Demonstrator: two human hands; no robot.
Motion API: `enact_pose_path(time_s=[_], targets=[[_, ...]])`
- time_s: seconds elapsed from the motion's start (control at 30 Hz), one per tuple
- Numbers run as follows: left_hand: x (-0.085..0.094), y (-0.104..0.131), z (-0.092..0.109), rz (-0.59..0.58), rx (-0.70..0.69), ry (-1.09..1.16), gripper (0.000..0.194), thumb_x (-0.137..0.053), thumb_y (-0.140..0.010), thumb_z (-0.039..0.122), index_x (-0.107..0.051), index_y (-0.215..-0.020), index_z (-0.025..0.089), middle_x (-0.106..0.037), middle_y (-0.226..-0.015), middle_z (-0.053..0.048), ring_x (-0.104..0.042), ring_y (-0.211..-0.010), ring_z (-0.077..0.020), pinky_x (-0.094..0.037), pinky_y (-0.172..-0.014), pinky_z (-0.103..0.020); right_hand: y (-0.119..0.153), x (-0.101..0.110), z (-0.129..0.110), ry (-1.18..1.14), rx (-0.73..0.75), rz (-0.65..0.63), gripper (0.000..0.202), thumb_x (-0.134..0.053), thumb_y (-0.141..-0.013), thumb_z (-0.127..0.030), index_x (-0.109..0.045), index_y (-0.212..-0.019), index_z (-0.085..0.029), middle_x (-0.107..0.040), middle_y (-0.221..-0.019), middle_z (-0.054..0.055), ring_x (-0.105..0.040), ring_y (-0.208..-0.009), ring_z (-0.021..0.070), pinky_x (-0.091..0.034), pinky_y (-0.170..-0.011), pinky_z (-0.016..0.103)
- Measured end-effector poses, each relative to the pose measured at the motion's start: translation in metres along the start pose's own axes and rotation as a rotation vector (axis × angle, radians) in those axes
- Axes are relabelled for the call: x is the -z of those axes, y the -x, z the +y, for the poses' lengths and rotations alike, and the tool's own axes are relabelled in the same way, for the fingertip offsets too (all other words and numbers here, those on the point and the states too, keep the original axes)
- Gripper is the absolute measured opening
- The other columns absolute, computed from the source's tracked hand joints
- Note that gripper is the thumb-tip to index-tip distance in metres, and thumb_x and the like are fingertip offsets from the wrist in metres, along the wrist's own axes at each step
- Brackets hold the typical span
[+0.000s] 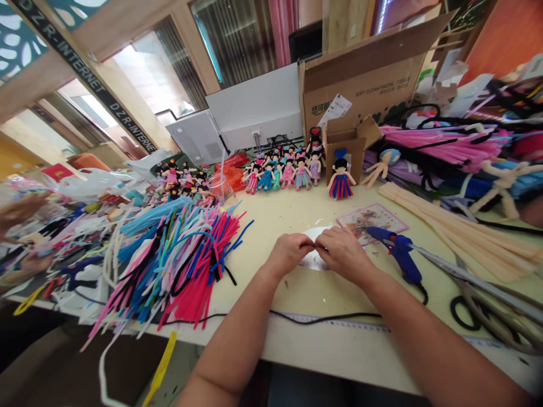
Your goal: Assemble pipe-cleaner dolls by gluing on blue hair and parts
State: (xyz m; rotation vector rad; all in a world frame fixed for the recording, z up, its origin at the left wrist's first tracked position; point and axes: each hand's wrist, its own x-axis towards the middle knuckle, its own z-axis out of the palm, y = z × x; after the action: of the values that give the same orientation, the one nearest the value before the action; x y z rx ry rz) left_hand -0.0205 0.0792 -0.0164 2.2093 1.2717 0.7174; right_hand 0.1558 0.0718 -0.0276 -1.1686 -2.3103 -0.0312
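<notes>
My left hand (pixel 291 253) and my right hand (pixel 341 251) meet over a white round plate (pixel 314 261) on the table. Both are closed in a pinch, fingertips almost touching. Whatever sits between them is too small to make out; a dark speck shows by the right fingertips. To the right of my right hand lies a blue glue gun (pixel 396 249), its nozzle towards the hand. Behind it is a pink-edged card (pixel 373 221). A doll in a blue and red striped skirt (pixel 340 183) stands beyond the hands.
Left lies a heap of coloured pipe cleaners (pixel 186 254). Right are beige strips (pixel 466 232) and large scissors (pixel 487 299). Several small dolls (pixel 280 172) stand before a monitor (pixel 258 107) and cardboard box (pixel 360 79). A black cord (pixel 314 321) crosses the front. Another person's hands (pixel 25 212) are far left.
</notes>
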Motion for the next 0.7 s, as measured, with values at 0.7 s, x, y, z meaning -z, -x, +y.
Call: enact_pose_path(time_s=[0.7], targets=[[-0.021,-0.010,0.011,0.294,0.424,1.102,0.020,-0.073,-0.061,0.027,-0.061,-0.069,0.014,-0.056,-0.057,0.003,-0.046,-0.052,-0.0054,-0.032,-0.054,-0.021,-0.007,-0.011,-0.006,-0.999,-0.554,0.230,0.021,-0.064,-0.072,-0.039,-0.061,-0.069,-0.019,-0.059,-0.064,-0.001,-0.052,-0.060,0.0137,-0.040,-0.056,0.027]])
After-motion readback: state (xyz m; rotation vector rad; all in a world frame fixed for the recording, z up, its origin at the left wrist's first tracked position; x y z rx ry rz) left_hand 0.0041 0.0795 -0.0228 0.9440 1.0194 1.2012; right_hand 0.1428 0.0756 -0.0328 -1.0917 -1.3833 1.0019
